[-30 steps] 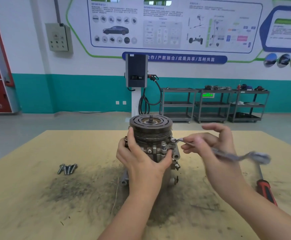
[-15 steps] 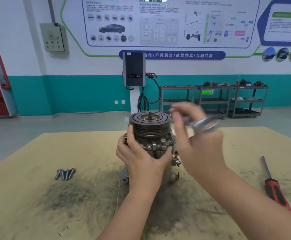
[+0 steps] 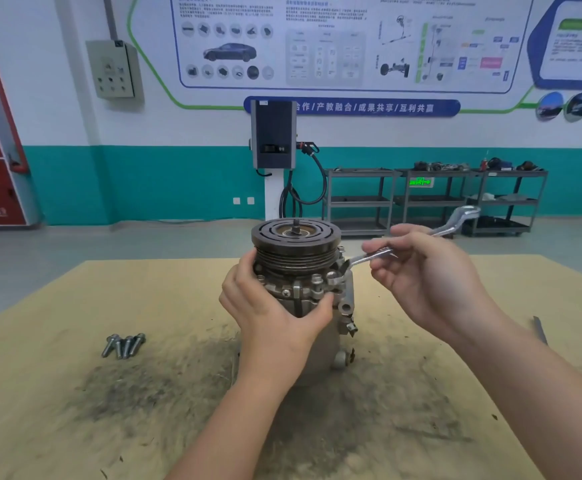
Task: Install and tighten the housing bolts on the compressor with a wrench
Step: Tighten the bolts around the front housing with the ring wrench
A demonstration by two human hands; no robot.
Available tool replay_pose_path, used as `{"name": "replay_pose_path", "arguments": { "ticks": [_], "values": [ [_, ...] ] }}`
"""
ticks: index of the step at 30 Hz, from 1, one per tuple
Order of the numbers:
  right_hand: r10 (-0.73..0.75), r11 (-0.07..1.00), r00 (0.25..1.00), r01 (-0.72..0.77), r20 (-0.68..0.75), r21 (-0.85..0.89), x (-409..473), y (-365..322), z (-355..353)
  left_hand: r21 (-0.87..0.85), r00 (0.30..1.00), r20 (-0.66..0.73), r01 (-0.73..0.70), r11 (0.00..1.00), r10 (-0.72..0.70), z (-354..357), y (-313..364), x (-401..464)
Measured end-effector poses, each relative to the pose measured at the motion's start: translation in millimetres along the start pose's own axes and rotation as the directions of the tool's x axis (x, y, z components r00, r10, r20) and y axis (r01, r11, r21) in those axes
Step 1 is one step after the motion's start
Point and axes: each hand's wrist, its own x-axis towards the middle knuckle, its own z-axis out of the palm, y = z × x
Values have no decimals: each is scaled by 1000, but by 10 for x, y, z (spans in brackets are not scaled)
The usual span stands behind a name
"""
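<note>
Nearest the camera, 2 bare forearms reach over the tan, grime-smudged bench [image 3: 57, 427]; 4 loose bolts [image 3: 123, 345] lie side by side on it to the left, well apart from the work, so by my reading several housing bolts are not yet installed; the compressor [image 3: 303, 292] stands upright mid-bench with its grooved pulley [image 3: 296, 242] on top; the left hand [image 3: 275, 306] grasps the housing just under the pulley, fingers [image 3: 244, 271] curled round the far-left side and thumb across the front, steadying it; the right hand [image 3: 431, 282] pinches the shank of a silver wrench [image 3: 376, 255] between thumb and fingertips, its ring end set at a bolt head [image 3: 334, 277] on the right of the flange, its free end rising up and away to the right; whether the ring is fully seated over the head I cannot tell; the step in hand looks like tightening that bolt, and the next move calls for a level ring, a firm swing of the handle, and the left hand resisting the twist; at the right edge a thin dark tool tip [image 3: 539, 329] lies on the bench; farther off, metal shelving carts [image 3: 358, 202] stand along the teal wall, the top shelves of the right-hand ones carrying small parts too distant to name; their other contents are unclear.
</note>
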Motion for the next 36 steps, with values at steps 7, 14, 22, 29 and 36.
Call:
{"name": "replay_pose_path", "arguments": {
  "ticks": [7, 14, 22, 29, 36],
  "values": [
    [-34, 991, 999, 32, 17, 133, 8, 1, -94, -60, 994, 98, 51, 997, -45, -94, -83, 87],
    [-7, 993, 994, -6, 106, 117, -20, 93, -43, -200, 943, 286, 232, 952, -170, -306, -165, 180],
    [-29, 988, 997, 18, 69, 151, -20, 142, -18, -183, 943, 269, 249, 951, -195, -332, -104, 192],
    [105, 943, 994, -90, -32, 319, -18, 233, -46, -125, 958, 191, 238, 963, -213, -382, 55, 126],
    [107, 947, 987, -64, -118, 315, -46, 219, -12, -89, 968, 108, 235, 968, -225, -456, 97, -31]
  ]
}}
